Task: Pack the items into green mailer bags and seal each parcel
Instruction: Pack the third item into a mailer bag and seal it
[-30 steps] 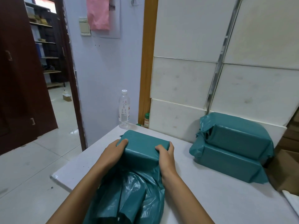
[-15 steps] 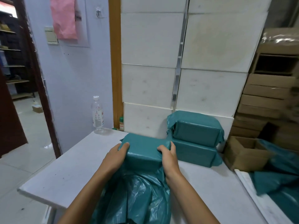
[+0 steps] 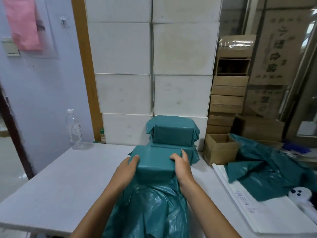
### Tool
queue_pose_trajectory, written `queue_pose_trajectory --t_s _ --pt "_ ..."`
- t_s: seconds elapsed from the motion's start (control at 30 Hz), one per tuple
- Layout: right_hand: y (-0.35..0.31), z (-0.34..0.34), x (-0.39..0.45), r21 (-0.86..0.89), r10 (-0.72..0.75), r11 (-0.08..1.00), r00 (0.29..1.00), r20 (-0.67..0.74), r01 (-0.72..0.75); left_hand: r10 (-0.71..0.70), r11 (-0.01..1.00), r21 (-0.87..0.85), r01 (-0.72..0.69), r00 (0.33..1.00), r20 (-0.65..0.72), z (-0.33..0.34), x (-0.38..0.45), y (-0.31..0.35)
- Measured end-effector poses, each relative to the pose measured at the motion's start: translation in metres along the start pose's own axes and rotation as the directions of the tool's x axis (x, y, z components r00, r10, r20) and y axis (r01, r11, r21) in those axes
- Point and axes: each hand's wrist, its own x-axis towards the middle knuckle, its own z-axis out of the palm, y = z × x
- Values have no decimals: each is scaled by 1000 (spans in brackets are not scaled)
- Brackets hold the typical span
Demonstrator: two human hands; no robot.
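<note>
A boxy item sits inside a green mailer bag [image 3: 154, 162] on the white table [image 3: 72, 177], the bag's loose open end trailing toward me. My left hand [image 3: 127, 170] grips its left side and my right hand [image 3: 181, 167] grips its right side. Right behind it, two sealed green parcels [image 3: 173, 134] are stacked against the white boxes. Spare green mailer bags [image 3: 264, 170] lie in a heap at the right.
An open cardboard box [image 3: 221, 148] stands right of the stacked parcels. A water bottle [image 3: 74, 127] is at the table's far left corner. White boxes [image 3: 151, 66] form a wall behind; brown cartons [image 3: 228, 95] stack at right. White sheets [image 3: 253, 208] and a white tool [image 3: 301, 196] lie at right.
The view has swung to the right, bringing the cartons and spare bags into sight. Both hands have slid the bagged item forward, up to the stacked parcels.
</note>
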Motion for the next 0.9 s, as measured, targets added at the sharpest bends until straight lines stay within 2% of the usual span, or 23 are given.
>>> queue_pose_trajectory --t_s 0.17,0.33,0.57,0.7,0.8,0.9 --pt "0 -35 7 -2 23 1000 1000 -6 -23 -29 1000 8 29 998 48 28 -3 -2" --pt "17 -63 18 -25 76 997 997 -4 -76 -58 997 -31 64 986 158 51 -12 -5" --pt "24 -83 35 -71 79 994 997 5 -78 -57 993 112 38 985 164 40 -3 -5" --pt "18 -88 44 -186 18 982 1000 -8 -19 49 974 222 -51 999 14 28 12 6" --pt "12 -94 50 -331 -87 942 994 -72 59 96 985 144 -90 995 -32 28 24 13" --pt "9 -96 58 -507 -223 854 964 -148 120 109 993 45 -110 994 17 37 33 20"
